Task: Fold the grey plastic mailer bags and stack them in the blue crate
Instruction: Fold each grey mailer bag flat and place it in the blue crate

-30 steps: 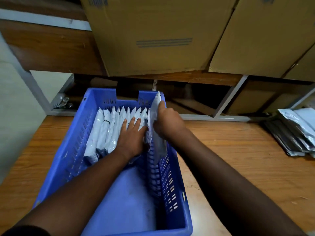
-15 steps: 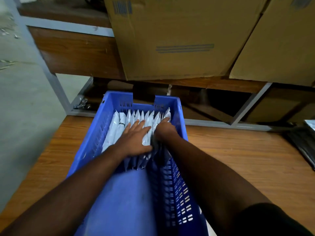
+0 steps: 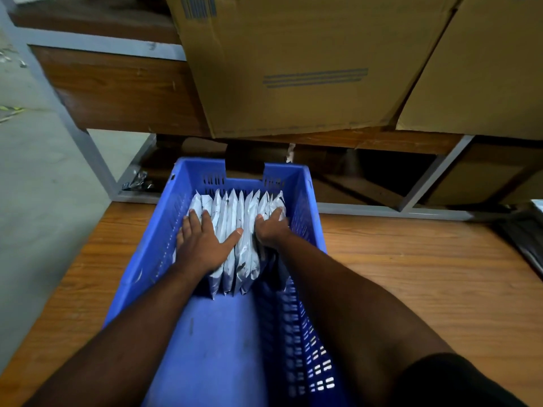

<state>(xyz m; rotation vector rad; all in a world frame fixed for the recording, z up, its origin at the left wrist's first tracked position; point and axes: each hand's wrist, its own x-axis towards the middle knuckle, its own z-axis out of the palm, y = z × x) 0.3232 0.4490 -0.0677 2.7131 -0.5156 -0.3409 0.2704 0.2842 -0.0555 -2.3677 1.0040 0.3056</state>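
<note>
I am seeing the left hand [image 3: 202,242] lying flat, fingers straight, pressing on the folded mailer bags [image 3: 235,230] standing in a row at the blue crate's [image 3: 305,183] twelve o'clock end, while the right hand [image 3: 271,230] is curling round the bags at three o'clock.

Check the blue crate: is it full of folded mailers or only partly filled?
Partly filled. The folded mailers stand on edge in a row at the far end of the blue crate; the near half of its floor is bare.
</note>
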